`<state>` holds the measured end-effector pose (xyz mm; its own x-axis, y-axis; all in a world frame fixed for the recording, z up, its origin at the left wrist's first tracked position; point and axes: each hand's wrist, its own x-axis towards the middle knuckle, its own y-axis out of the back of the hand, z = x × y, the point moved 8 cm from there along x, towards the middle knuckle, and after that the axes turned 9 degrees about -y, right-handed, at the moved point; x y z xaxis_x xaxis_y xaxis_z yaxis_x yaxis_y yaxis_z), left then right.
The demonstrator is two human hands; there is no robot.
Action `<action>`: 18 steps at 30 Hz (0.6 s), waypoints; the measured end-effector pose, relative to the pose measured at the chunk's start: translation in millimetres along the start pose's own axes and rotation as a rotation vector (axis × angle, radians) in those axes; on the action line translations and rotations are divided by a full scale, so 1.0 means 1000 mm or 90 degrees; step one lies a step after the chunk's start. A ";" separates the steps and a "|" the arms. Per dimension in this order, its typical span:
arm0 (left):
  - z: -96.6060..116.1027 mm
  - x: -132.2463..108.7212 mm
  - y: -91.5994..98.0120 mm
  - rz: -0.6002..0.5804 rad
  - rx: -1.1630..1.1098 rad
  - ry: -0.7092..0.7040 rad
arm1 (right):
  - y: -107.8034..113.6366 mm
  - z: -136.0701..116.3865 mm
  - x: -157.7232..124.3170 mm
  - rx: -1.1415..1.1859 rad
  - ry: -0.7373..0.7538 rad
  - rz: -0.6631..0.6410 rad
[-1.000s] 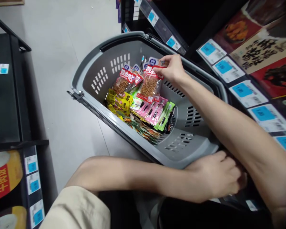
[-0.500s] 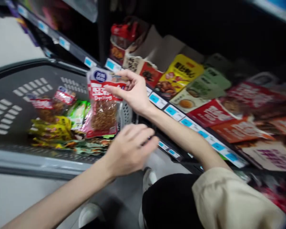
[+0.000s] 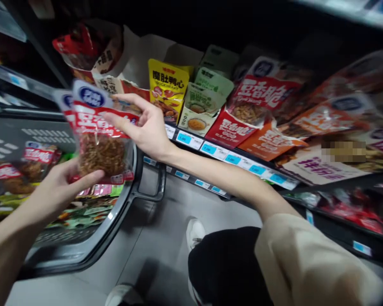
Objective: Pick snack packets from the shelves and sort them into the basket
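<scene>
My right hand (image 3: 150,131) pinches the upper part of a red-and-clear snack bag (image 3: 102,148) with shredded brown food showing through its window. At least one similar bag (image 3: 64,102) lies behind it. My left hand (image 3: 62,178) grips the lower left edge of the front bag, thumb across its face. Both hands are over the grey shopping basket (image 3: 92,246). Inside it are red-labelled bags (image 3: 40,157), yellow packs (image 3: 9,197) and green packs (image 3: 86,212); my left hand and the held bags hide part of them.
On the shelf to the right stand a yellow pack (image 3: 167,87), a pale green pack (image 3: 207,95), red snack bags (image 3: 258,89) and orange bags (image 3: 341,112) in display boxes. Price tags (image 3: 207,148) line its edge. A basket handle (image 3: 161,182) sticks out above the grey tiled floor (image 3: 159,238).
The view has turned right, showing more shelf. My left hand has moved from an empty curl in front of the basket to the bag's lower edge. My right hand still holds the bag.
</scene>
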<state>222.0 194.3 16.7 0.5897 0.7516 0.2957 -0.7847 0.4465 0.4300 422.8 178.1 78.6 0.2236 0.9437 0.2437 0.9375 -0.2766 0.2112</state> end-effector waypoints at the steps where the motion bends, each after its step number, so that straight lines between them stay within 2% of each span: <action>1: 0.002 -0.001 -0.006 -0.009 0.010 0.041 | 0.000 0.003 0.001 0.023 -0.008 0.004; 3: 0.011 -0.002 -0.012 0.019 0.011 0.073 | -0.003 0.010 0.001 0.097 -0.032 0.004; 5: 0.020 0.000 -0.012 0.088 0.005 0.048 | -0.009 0.019 -0.001 0.192 -0.061 -0.010; 8: 0.020 -0.001 -0.004 0.196 0.023 0.012 | -0.027 0.033 -0.009 0.281 -0.081 -0.083; 11: 0.015 -0.006 0.008 0.271 0.068 -0.001 | -0.051 0.046 -0.018 0.285 -0.072 -0.161; 14: 0.010 -0.009 0.013 0.274 0.066 0.004 | -0.064 0.058 -0.016 0.287 -0.077 -0.171; 18: -0.006 -0.010 0.013 0.245 -0.113 0.075 | -0.058 0.064 -0.003 0.238 -0.021 -0.129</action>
<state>205.1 195.3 14.4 0.2300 0.9253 0.3014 -0.9697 0.1916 0.1516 384.7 202.4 5.1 0.0276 0.9792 0.2009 0.9942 -0.0060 -0.1072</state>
